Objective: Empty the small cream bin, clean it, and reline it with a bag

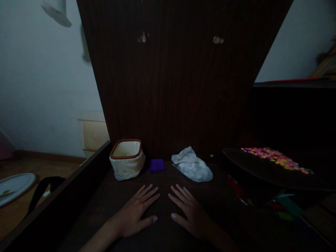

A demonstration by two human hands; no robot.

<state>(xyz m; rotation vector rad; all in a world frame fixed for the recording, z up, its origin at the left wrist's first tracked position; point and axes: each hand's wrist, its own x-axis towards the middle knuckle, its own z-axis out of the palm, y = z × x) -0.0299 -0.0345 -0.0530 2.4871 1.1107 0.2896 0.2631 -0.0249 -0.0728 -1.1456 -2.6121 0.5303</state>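
My left hand (138, 210) lies palm down on the dark wooden surface (162, 241), fingers spread, holding nothing. Beside it, my right hand (190, 211) rests flat in the same way, also with nothing in it. Beyond my left hand stands a bin (127, 162) with a brown rim and a whitish plastic liner; I see nothing inside. A small folded purple cloth or packet (156, 165) lies against the back panel, between the bin and a crumpled white plastic bag (193, 165). The bag sits beyond my right hand; its contents are hidden.
A tall dark wooden panel (168, 87) rises behind the surface. A raised edge (65, 189) runs along the left. At the right, colourful small pieces (275, 158) lie on a dark ledge (252, 166). A white round object (15, 185) is at the far left, low down.
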